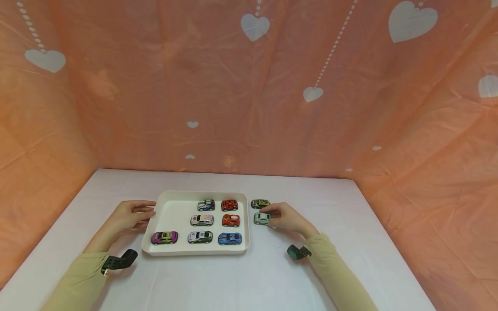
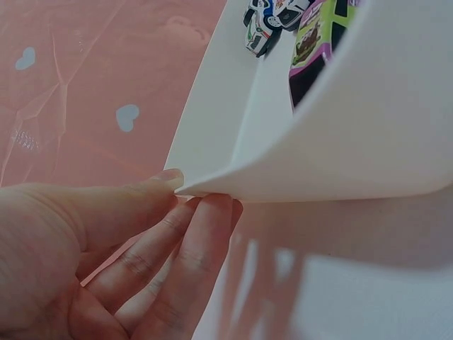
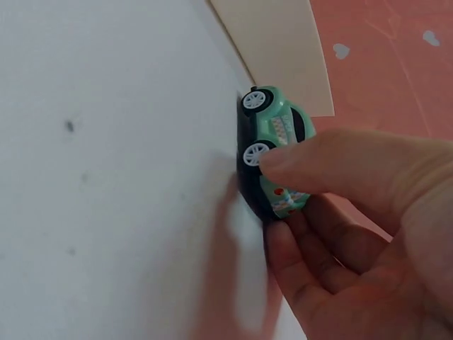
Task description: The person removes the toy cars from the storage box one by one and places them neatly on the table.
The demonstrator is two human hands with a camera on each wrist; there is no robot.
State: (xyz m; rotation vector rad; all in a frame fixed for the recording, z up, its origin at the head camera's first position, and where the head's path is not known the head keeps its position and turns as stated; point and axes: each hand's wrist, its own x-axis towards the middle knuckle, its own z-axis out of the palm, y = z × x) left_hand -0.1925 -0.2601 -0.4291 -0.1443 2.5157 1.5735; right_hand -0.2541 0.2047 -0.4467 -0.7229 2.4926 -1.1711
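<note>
My left hand [image 1: 134, 214] pinches the left rim of a white tray [image 1: 171, 196] between thumb and fingers, as the left wrist view also shows. To the right of the tray, my right hand [image 1: 285, 217] holds a mint-green toy car [image 3: 272, 149] between thumb and fingers, close over the table. Just behind it stands a camouflage-patterned toy car [image 1: 260, 203]. Inside the tray several toy cars sit in rows: a purple-and-yellow one [image 1: 164, 237] at front left, a blue one [image 1: 230, 238] at front right, two red ones on the right, and white patterned ones in the middle.
A white-covered table [image 1: 295, 280] lies under everything. An orange curtain [image 1: 218, 86] with white hearts encloses its back and sides. The tray's raised rim runs between the green car and the cars inside. A black wrist camera [image 1: 120, 260] hangs on the left sleeve.
</note>
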